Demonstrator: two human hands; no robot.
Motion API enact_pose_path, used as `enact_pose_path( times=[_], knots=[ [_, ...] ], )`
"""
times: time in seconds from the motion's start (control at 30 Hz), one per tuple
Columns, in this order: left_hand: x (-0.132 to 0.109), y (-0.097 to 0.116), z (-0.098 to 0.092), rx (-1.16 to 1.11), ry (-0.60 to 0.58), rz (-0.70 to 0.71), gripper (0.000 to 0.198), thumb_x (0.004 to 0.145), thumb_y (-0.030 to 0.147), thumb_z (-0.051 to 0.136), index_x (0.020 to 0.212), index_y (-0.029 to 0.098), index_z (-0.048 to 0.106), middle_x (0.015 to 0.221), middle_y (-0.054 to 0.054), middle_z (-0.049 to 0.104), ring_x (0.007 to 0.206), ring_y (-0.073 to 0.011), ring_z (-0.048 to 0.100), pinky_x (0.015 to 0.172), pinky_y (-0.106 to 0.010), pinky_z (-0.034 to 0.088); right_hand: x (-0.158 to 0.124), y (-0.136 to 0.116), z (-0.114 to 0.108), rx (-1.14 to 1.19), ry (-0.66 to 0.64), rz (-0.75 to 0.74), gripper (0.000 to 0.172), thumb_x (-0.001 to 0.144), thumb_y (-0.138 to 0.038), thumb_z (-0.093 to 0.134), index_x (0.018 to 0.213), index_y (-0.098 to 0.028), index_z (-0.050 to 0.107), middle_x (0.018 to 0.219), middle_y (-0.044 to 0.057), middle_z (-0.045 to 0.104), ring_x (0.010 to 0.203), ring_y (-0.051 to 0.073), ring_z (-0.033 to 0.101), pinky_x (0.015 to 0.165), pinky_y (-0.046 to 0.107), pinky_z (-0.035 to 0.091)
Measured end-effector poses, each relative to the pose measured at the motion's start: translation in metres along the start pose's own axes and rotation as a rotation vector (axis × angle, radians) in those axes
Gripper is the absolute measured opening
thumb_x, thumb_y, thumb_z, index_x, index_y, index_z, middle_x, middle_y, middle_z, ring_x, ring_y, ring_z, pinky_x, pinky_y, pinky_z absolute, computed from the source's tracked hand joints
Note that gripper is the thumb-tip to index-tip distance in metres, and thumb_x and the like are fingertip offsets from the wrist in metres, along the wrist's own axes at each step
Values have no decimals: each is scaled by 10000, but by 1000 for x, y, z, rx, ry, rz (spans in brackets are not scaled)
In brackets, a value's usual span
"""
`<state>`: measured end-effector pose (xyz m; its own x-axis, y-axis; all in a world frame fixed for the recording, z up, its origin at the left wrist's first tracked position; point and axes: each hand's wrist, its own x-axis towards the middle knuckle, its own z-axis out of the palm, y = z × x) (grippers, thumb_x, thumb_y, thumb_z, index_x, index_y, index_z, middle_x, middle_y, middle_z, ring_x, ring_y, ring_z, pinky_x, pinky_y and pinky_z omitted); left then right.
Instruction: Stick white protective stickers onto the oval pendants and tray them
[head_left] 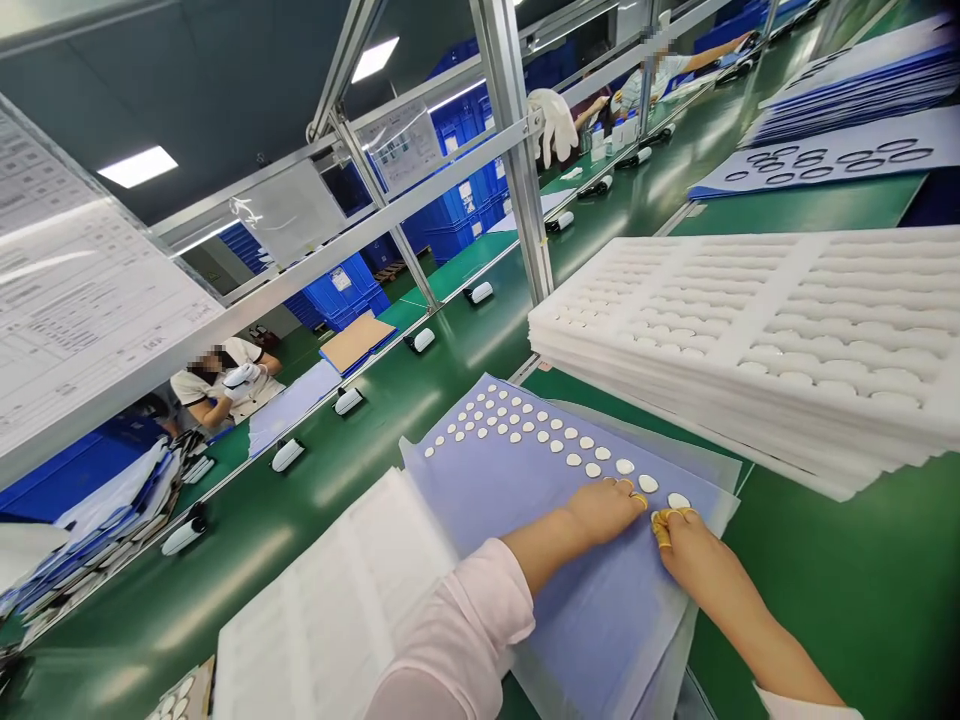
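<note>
A pale blue sheet [517, 480] lies on the green bench, dotted with rows of small white round pads [541, 436]. My left hand [604, 508] rests knuckles-up on the sheet's near right part, fingers curled down at the last pads, yellow finger cots on the tips. My right hand [686, 545] sits beside it at the sheet's right edge, fingertips in yellow cots pinched by a white pad [678, 500]. What the fingers hold is too small to make out.
A tall stack of white foam trays [757, 330] stands at the right. White sheets [337, 610] lie to the left. A green conveyor [375, 420] carries small white-and-black devices. An aluminium frame post [521, 160] rises ahead. Other people work across and farther down the line.
</note>
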<state>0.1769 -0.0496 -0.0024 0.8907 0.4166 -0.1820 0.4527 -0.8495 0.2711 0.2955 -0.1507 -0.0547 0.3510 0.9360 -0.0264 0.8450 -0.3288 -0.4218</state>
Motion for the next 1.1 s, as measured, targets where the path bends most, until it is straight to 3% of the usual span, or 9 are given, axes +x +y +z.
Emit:
enact_pose_path(
  times=[0.1, 0.2, 0.3, 0.43, 0.53, 0.63, 0.7, 0.87, 1.1],
  knots=[
    [-3, 7, -7, -24, 25, 6, 220, 927, 51, 464, 965, 72, 679, 1052, -162, 654, 1011, -291, 634, 808, -370, 504, -1, -7, -6, -1, 20, -8, 233, 911, -121, 417, 822, -145, 630, 900, 158, 665, 699, 246, 671, 607, 345, 485],
    [-23, 16, -21, -102, 94, -20, 169, 878, 49, 513, 936, 105, 661, 1033, -147, 660, 960, -264, 629, 798, -361, 517, -6, -13, -13, 10, 41, -31, 235, 882, -125, 406, 809, -132, 630, 894, 200, 661, 695, 287, 668, 651, 410, 500],
    [-71, 25, -36, -205, 205, -82, 189, 906, 84, 468, 975, 158, 627, 986, -83, 659, 1004, -219, 598, 820, -314, 511, -18, -23, -19, 81, 42, -65, 247, 879, -211, 399, 810, -132, 623, 893, 231, 661, 678, 323, 670, 644, 469, 517],
    [-162, 39, -45, -512, 448, -205, 113, 916, 136, 497, 914, 178, 602, 891, -50, 646, 917, -181, 569, 815, -294, 487, -54, -54, -23, 321, -64, -252, 255, 901, -322, 407, 943, -192, 623, 922, 127, 705, 779, 248, 705, 715, 362, 588],
    [-222, 54, -41, -821, 661, -286, 51, 894, 202, 587, 850, 179, 595, 856, -36, 618, 817, -155, 549, 782, -290, 476, -93, -92, -31, 566, -136, -426, 263, 978, -402, 400, 1031, -238, 599, 991, 81, 710, 927, 205, 700, 829, 286, 583],
    [-263, 68, -34, -1014, 806, -323, 161, 918, 322, 613, 854, 175, 598, 877, -40, 599, 823, -148, 551, 795, -300, 472, -126, -136, -44, 1008, -192, -512, 208, 988, -440, 501, 975, -259, 605, 910, 47, 665, 856, 185, 674, 792, 269, 584],
    [-284, 76, -31, -1074, 884, -329, 217, 931, 386, 612, 880, 175, 600, 901, -47, 593, 832, -148, 553, 800, -305, 470, -139, -163, -52, 1147, -265, -532, 222, 976, -461, 543, 912, -262, 617, 844, 28, 621, 788, 175, 643, 739, 262, 582],
    [-327, 86, -21, -1154, 1026, -398, 288, 907, 467, 650, 867, 188, 592, 890, -46, 550, 854, -158, 551, 789, -309, 483, -153, -204, -50, 1213, -410, -697, 169, 990, -397, 555, 903, -275, 633, 818, 18, 583, 761, 170, 591, 714, 267, 548],
    [-372, 96, -4, -1405, 1071, -371, 288, 861, 438, 719, 959, 201, 587, 1098, -78, 483, 849, -125, 570, 787, -319, 541, -170, -222, -26, 1189, -647, -817, 112, 1026, -290, 488, 959, -288, 577, 886, 22, 515, 829, 182, 538, 745, 296, 502]
  ],
)
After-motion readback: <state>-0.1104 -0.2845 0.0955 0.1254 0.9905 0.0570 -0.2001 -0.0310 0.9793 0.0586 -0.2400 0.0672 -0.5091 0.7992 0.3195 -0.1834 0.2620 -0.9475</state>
